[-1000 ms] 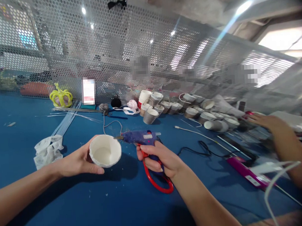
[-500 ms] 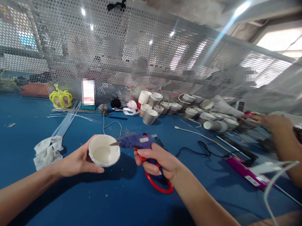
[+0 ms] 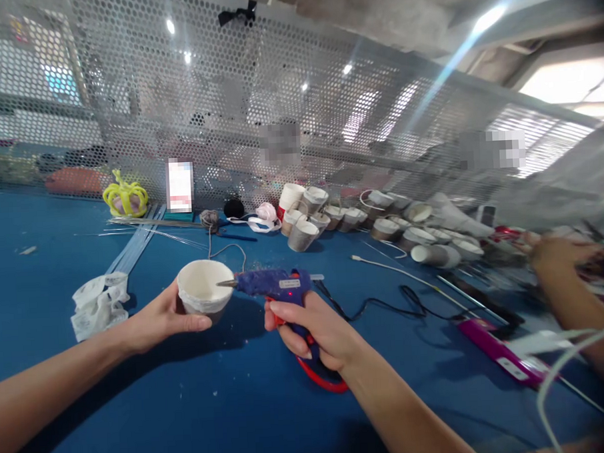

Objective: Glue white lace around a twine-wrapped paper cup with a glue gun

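My left hand (image 3: 166, 315) grips a white paper cup (image 3: 205, 299) from its left side, thumb across the front, with the mouth tipped slightly toward me. My right hand (image 3: 314, 329) is wrapped round the handle of a blue glue gun (image 3: 272, 282), with the fingers at its red trigger. Its metal nozzle points left, over the cup's right rim; whether it touches the inner wall I cannot tell. A clear glue stick (image 3: 316, 277) pokes out of the gun's back end. Below my right hand lies a red loop handle (image 3: 323, 379), partly hidden; it looks like scissors.
White lace ribbon (image 3: 100, 305) lies left of my left hand. Several cups (image 3: 302, 235) stand along the mesh partition (image 3: 217, 110), near grey yarn (image 3: 209, 219) and a yellow pumpkin-like craft (image 3: 125, 198). At right are a purple power strip (image 3: 502, 354), cables and another person's arm (image 3: 569, 281).
My left hand has turned the cup more upright, so more of its outer side shows. The gun remains at the rim, shifted slightly left. The other person's hand at right has moved.
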`<state>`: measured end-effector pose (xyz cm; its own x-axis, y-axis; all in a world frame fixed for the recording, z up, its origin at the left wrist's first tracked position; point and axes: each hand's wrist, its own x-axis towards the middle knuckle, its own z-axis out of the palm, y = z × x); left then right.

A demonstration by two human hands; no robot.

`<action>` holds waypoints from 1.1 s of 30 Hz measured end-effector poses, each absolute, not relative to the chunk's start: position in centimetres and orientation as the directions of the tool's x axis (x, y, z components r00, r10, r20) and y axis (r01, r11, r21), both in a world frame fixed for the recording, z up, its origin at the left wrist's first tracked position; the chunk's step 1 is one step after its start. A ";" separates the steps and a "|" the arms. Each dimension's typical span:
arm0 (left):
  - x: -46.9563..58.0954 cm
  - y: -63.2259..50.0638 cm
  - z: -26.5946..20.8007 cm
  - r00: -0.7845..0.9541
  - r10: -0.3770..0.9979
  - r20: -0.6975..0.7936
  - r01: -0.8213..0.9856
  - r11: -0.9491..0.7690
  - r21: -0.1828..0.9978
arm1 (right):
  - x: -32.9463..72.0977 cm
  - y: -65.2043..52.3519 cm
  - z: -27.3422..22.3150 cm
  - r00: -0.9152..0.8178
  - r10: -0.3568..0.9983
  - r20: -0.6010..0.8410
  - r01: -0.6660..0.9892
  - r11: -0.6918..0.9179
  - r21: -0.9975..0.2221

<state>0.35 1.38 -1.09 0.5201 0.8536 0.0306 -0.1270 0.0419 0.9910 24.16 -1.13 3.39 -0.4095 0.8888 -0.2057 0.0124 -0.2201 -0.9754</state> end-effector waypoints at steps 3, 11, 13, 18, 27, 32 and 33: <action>0.4 1.4 -1.2 0.507 0.861 0.031 -0.145 0.050 0.988 | 24.2 -1.1 3.5 -0.383 0.905 -0.185 -0.008 -0.204 -0.979; 0.9 1.1 -1.1 0.547 0.836 0.049 -0.254 0.110 0.961 | 23.6 -1.5 3.3 -0.366 0.914 -0.177 -0.006 -0.192 -0.981; 1.1 0.9 -0.9 0.579 0.813 0.066 -0.303 0.139 0.943 | 23.3 -1.5 3.3 -0.337 0.927 -0.163 -0.024 -0.181 -0.983; 1.3 0.8 -1.1 0.627 0.775 0.082 -0.333 0.170 0.928 | 22.7 -1.7 3.1 -0.309 0.936 -0.169 -0.043 -0.191 -0.981; 0.0 1.1 0.0 0.684 0.729 0.028 -0.181 0.133 0.974 | 24.9 -1.2 4.1 -0.305 0.952 -0.021 0.181 0.036 -0.983; -0.3 1.0 0.8 0.794 0.608 0.019 -0.161 0.179 0.971 | 25.4 -1.2 4.4 -0.360 0.931 -0.059 0.304 0.057 -0.951; -0.3 1.0 0.9 0.793 0.609 0.013 -0.157 0.183 0.970 | 25.4 -1.2 4.4 -0.363 0.930 -0.062 0.320 0.063 -0.945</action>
<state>-0.32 0.98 0.87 0.7929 0.6092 0.0135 -0.1574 0.1834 0.9704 25.41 -1.23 4.43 -0.3634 0.9296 -0.0616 0.3202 0.0625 -0.9453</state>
